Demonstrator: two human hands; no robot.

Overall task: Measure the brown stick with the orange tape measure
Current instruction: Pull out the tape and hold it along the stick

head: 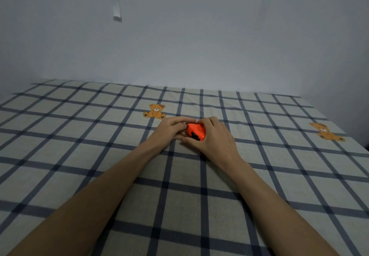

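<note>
The orange tape measure, with a black button on its top, rests in the middle of the checked bedsheet. My right hand wraps around its case from the right. My left hand meets it from the left, with fingertips pinched at the metal tip on the case's left side. No tape is drawn out. The brown stick is not in view.
Two teddy bear prints lie on the sheet, one just behind my left hand and one at the far right. A plain wall rises behind the bed, with a small white fitting on it.
</note>
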